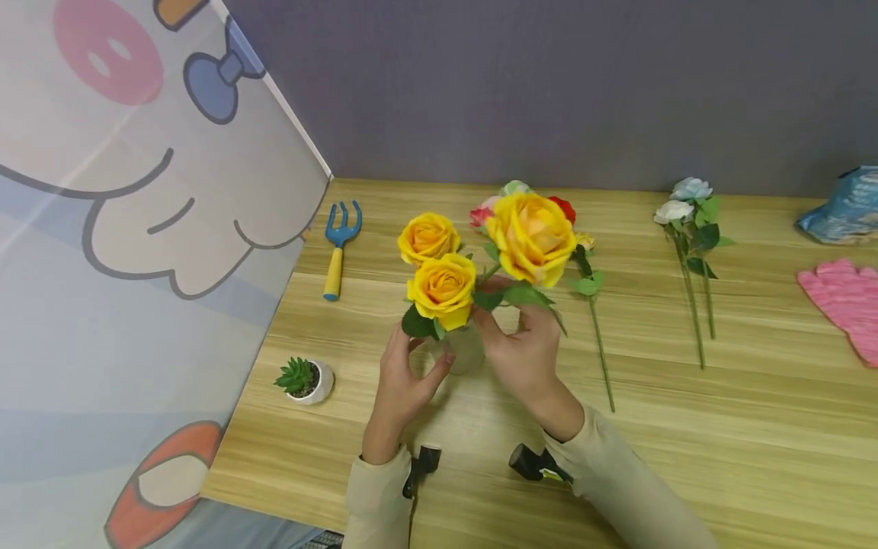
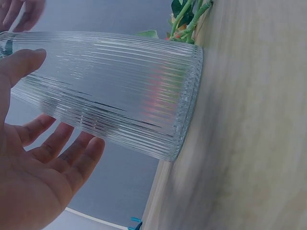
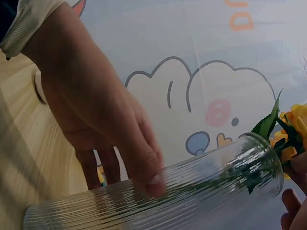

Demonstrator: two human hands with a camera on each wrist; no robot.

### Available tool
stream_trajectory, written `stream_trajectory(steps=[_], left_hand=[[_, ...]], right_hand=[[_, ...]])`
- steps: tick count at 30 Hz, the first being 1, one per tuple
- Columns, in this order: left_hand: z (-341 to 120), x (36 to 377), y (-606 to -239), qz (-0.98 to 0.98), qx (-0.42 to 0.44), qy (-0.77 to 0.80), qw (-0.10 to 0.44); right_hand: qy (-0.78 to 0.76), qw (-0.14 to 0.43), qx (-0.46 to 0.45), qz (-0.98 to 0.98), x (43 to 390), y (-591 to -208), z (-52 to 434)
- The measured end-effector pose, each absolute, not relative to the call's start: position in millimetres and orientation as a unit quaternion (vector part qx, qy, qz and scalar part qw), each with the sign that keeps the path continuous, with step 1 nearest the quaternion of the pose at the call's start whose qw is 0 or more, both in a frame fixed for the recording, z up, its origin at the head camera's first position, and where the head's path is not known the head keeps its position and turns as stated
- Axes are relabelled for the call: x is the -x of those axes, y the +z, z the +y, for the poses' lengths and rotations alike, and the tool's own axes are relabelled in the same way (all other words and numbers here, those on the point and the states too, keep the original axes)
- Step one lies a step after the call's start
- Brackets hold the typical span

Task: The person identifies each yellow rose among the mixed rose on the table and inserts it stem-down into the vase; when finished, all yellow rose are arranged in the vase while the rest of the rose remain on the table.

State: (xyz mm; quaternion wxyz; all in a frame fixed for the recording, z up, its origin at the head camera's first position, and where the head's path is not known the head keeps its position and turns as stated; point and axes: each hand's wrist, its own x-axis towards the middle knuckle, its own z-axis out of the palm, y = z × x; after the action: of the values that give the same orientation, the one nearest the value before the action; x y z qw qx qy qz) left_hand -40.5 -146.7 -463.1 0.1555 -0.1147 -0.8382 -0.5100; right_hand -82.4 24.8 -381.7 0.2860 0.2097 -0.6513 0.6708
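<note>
A clear ribbed glass vase (image 2: 120, 91) stands upright on the wooden table. My left hand (image 1: 405, 381) curves round its side, thumb on the near face and fingers on the other. Two yellow roses (image 1: 446, 286) show above the vase's mouth, and green stems run down inside the glass in the right wrist view. At the rim, my right hand (image 1: 524, 347) pinches the stem of a larger yellow rose (image 1: 531, 236), whose bloom leans to the right. Its leaves partly hide the fingertips. The right hand's fingers also appear at the right wrist view's edge.
Behind the roses lie pink, red and pale green flowers, with a long stem (image 1: 600, 351) reaching forward. Blue and white flowers (image 1: 693, 191), a pink glove (image 1: 847, 305) and a blue bag (image 1: 844, 210) lie right. A hand fork (image 1: 334, 271) and potted succulent (image 1: 318, 383) are left.
</note>
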Motion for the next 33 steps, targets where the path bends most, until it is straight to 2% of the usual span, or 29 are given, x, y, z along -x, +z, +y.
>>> stream_trajectory(steps=[3,12,17,25,33], left_hand=[[-146,40,-463,-0.839,0.114,-0.509,0.155],[-144,41,-463,-0.831,0.110,-0.525,0.149],[-144,41,-462,-0.834,0.103,-0.524,0.143],[-145,42,-462,-0.835,0.103,-0.523,0.137],[-146,40,-462,-0.837,0.102,-0.518,0.140]], right_hand=[[0.664,0.274,-0.210,-0.663,83,-387,28],[0.691,0.160,-0.204,-0.674,79,-416,51],[0.702,0.157,-0.180,-0.671,80,-427,82],[0.743,0.183,-0.086,-0.638,91,-426,137],[0.758,0.157,-0.018,-0.633,103,-423,167]])
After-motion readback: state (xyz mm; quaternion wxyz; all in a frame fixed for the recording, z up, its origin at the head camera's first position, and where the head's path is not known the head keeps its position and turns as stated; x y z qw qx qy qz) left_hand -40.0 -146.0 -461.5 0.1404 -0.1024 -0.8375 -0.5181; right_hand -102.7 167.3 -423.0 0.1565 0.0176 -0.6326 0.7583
